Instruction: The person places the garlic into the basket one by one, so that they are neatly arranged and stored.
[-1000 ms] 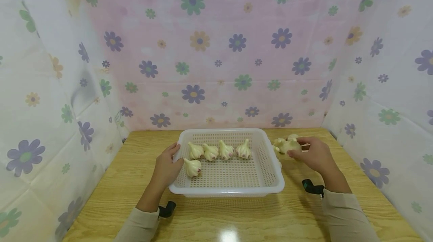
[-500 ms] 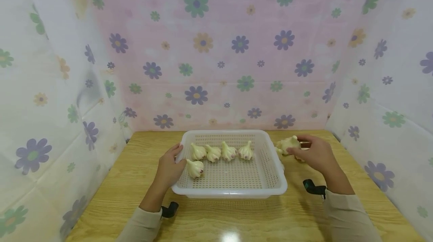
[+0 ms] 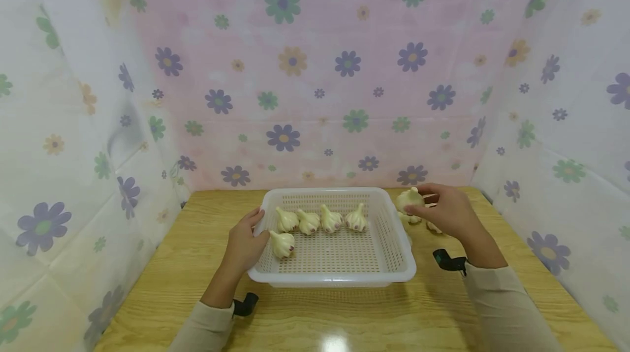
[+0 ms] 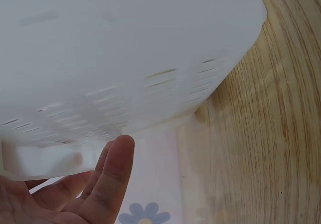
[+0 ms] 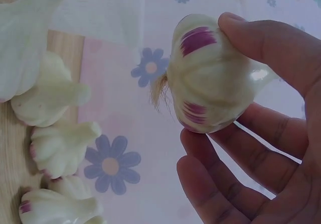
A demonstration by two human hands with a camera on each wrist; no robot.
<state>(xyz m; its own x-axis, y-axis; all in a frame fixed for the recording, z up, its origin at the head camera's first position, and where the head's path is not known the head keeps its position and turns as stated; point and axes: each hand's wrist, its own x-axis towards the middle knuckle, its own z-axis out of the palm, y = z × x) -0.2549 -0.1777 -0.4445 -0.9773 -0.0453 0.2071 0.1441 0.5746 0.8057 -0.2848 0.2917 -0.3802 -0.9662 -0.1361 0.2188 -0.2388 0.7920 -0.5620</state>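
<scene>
My right hand point(image 3: 450, 212) pinches a garlic bulb point(image 3: 410, 199) between thumb and fingers, lifted beside the basket's right rim. In the right wrist view this garlic bulb point(image 5: 210, 78) shows purple streaks and a tuft of dry roots. My left hand point(image 3: 247, 242) grips the left rim of a white plastic basket point(image 3: 330, 277), thumb over the edge and fingers along the outside wall. Inside the basket, several bulbs make a row at the back, and one garlic bulb point(image 3: 282, 244) lies nearer the front left.
More garlic bulbs point(image 5: 65, 148) lie on the wooden table point(image 3: 394, 319) right of the basket, partly hidden behind its rim and my right hand. Flowered cloth point(image 3: 315, 68) stands behind the table and along both sides.
My right hand has picked the garlic bulb up from the pile and moved it up and left toward the basket. The left hand keeps its grip on the rim.
</scene>
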